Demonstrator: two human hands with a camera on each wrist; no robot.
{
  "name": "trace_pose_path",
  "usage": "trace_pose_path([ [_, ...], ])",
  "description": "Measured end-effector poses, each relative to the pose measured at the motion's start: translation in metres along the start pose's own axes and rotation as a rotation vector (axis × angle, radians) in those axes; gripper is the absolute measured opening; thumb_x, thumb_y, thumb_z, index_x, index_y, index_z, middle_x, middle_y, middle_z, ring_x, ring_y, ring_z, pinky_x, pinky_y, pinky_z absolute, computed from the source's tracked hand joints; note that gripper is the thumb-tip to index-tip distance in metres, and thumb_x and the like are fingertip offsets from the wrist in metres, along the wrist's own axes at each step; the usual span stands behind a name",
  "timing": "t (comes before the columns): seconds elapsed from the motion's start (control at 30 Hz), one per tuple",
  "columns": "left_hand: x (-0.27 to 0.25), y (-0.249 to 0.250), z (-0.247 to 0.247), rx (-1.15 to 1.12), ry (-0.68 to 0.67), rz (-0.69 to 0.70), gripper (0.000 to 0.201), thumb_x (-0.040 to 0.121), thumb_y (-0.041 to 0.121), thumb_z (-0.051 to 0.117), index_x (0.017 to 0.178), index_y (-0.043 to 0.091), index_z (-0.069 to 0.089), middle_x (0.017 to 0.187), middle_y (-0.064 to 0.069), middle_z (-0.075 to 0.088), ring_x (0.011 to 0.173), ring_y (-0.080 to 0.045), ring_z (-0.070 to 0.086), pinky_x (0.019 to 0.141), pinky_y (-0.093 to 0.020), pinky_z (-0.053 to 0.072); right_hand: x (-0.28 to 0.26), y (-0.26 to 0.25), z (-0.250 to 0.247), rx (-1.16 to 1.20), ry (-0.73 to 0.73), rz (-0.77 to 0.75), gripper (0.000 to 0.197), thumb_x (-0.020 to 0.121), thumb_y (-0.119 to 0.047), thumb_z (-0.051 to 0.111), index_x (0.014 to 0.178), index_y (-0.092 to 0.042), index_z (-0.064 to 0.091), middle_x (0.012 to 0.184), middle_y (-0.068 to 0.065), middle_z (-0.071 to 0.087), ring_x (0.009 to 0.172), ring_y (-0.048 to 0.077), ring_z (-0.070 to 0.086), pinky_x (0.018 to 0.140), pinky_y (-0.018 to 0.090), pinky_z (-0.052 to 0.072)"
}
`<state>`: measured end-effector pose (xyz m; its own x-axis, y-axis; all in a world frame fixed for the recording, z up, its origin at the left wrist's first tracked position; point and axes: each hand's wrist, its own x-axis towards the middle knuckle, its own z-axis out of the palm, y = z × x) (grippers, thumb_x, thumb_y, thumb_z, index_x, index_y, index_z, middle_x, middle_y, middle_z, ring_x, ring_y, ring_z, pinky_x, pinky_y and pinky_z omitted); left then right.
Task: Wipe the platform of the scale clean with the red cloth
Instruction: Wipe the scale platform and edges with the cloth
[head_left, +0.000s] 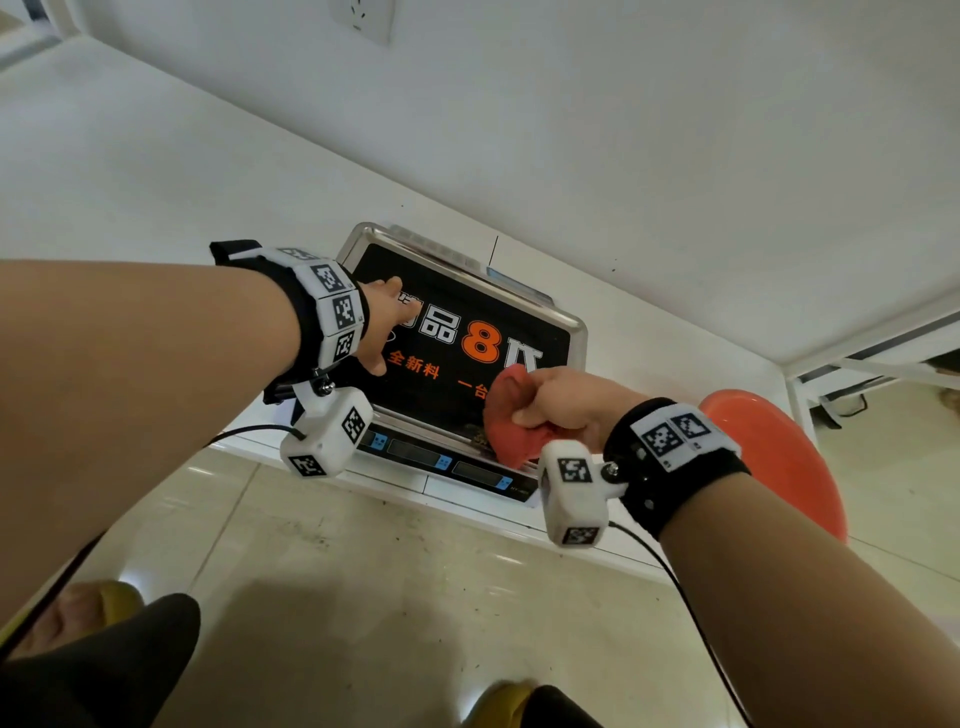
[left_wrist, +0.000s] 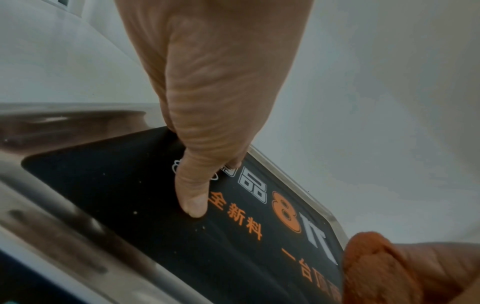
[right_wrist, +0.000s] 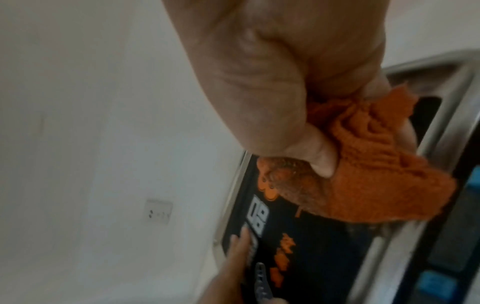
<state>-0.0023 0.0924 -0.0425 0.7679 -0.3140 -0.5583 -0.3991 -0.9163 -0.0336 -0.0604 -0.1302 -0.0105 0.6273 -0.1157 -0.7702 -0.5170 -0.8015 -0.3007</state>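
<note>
Left hand (head_left: 382, 325): fingers straight, pressing on the black mat of the scale (head_left: 574, 325) platform. Mat print, white and orange: "品 8", "全新料", "一台". Right hand (head_left: 563, 400): fist bunched round the red cloth (head_left: 506, 423), at the platform's near right corner.

Scale (head_left: 457, 457) on shelf (head_left: 156, 182); stool (head_left: 779, 457) seemingly right.
</note>
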Motion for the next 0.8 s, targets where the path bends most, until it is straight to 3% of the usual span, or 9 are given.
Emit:
trace_pose_path([
  [0.13, -0.001, 0.0, 0.0, -0.008, -0.006, -0.002, 0.098, 0.081, 0.036, 0.071, 0.154, 0.023, 0.007, 0.159, -0.012, 0.003, 0.146, -0.028, 0.019, 0.113, -0.041, 0.035, -0.003, -0.003, -0.018, 0.069, 0.072, -0.019, 0.026, 0.094, 0.004, 0.058, 0.118, -0.006, 0.062, 0.117, 0.018, 0.068, 0.108, 0.034, 0.066, 0.095, 0.046, 0.055],
  [0.23, -0.001, -0.001, -0.001, -0.012, -0.012, -0.004, 0.099, 0.082, 0.036, 0.071, 0.154, 0.023, 0.005, 0.16, -0.012, 0.001, 0.147, -0.028, 0.017, 0.114, -0.042, 0.033, -0.006, 0.005, -0.024, -0.114, 0.132, 0.04, 0.022, 0.096, 0.0, 0.058, 0.118, -0.002, 0.061, 0.115, 0.019, 0.068, 0.107, 0.034, 0.067, 0.092, 0.044, 0.057],
  [0.33, -0.002, 0.0, -0.001, -0.015, -0.018, 0.0, 0.098, 0.082, 0.035, 0.07, 0.154, 0.022, 0.005, 0.159, -0.013, 0.001, 0.147, -0.029, 0.016, 0.115, -0.041, 0.032, -0.006, 0.013, -0.017, -0.19, 0.074, 0.121, 0.023, 0.096, -0.001, 0.058, 0.119, 0.0, 0.061, 0.118, 0.023, 0.067, 0.104, 0.036, 0.068, 0.093, 0.049, 0.058],
  [0.43, -0.003, 0.002, -0.003, -0.01, -0.019, -0.006, 0.097, 0.083, 0.034, 0.07, 0.154, 0.021, 0.004, 0.159, -0.013, 0.0, 0.147, -0.029, 0.016, 0.115, -0.041, 0.031, -0.007, 0.009, -0.005, -0.181, 0.028, 0.125, 0.026, 0.096, -0.003, 0.059, 0.122, -0.001, 0.059, 0.12, 0.021, 0.066, 0.104, 0.033, 0.067, 0.094, 0.044, 0.057],
  [0.53, -0.002, 0.002, -0.003, -0.007, -0.019, -0.007, 0.098, 0.083, 0.034, 0.07, 0.154, 0.021, 0.004, 0.159, -0.013, -0.001, 0.147, -0.029, 0.015, 0.115, -0.041, 0.031, -0.004, -0.001, 0.002, -0.081, 0.001, 0.044, 0.027, 0.096, -0.002, 0.059, 0.123, -0.002, 0.059, 0.117, 0.018, 0.067, 0.107, 0.032, 0.067, 0.095, 0.045, 0.057],
  [0.63, -0.001, 0.0, -0.001, -0.001, -0.014, 0.001, 0.098, 0.082, 0.036, 0.07, 0.154, 0.022, 0.005, 0.159, -0.013, 0.001, 0.147, -0.029, 0.017, 0.113, -0.041, 0.034, -0.003, -0.007, -0.001, 0.154, -0.032, 0.001, 0.031, 0.096, 0.003, 0.057, 0.127, -0.003, 0.058, 0.1, 0.01, 0.067, 0.085, 0.021, 0.066, 0.068, 0.031, 0.056],
  [0.67, -0.001, -0.001, -0.001, 0.001, -0.011, 0.004, 0.098, 0.082, 0.036, 0.071, 0.154, 0.022, 0.006, 0.159, -0.013, 0.002, 0.146, -0.029, 0.018, 0.113, -0.041, 0.035, -0.001, -0.006, -0.004, 0.232, -0.022, -0.019, 0.038, 0.095, 0.007, 0.055, 0.132, -0.002, 0.055, 0.096, 0.009, 0.065, 0.081, 0.019, 0.065, 0.065, 0.029, 0.054],
  [0.73, -0.001, -0.001, -0.001, 0.004, -0.01, 0.007, 0.098, 0.082, 0.037, 0.07, 0.154, 0.022, 0.006, 0.159, -0.013, 0.001, 0.146, -0.028, 0.019, 0.112, -0.04, 0.036, 0.002, -0.001, -0.012, 0.329, 0.018, -0.044, 0.048, 0.093, 0.015, 0.051, 0.139, 0.005, 0.048, 0.097, 0.011, 0.062, 0.079, 0.02, 0.061, 0.069, 0.029, 0.054],
  [0.8, -0.001, 0.0, -0.001, 0.0, -0.008, 0.004, 0.098, 0.082, 0.037, 0.07, 0.154, 0.022, 0.005, 0.16, -0.013, -0.001, 0.146, -0.028, 0.018, 0.113, -0.039, 0.035, 0.001, 0.004, -0.02, 0.257, 0.076, -0.008, 0.042, 0.093, 0.014, 0.05, 0.135, 0.007, 0.052, 0.107, 0.018, 0.063, 0.088, 0.027, 0.063, 0.075, 0.035, 0.054],
])
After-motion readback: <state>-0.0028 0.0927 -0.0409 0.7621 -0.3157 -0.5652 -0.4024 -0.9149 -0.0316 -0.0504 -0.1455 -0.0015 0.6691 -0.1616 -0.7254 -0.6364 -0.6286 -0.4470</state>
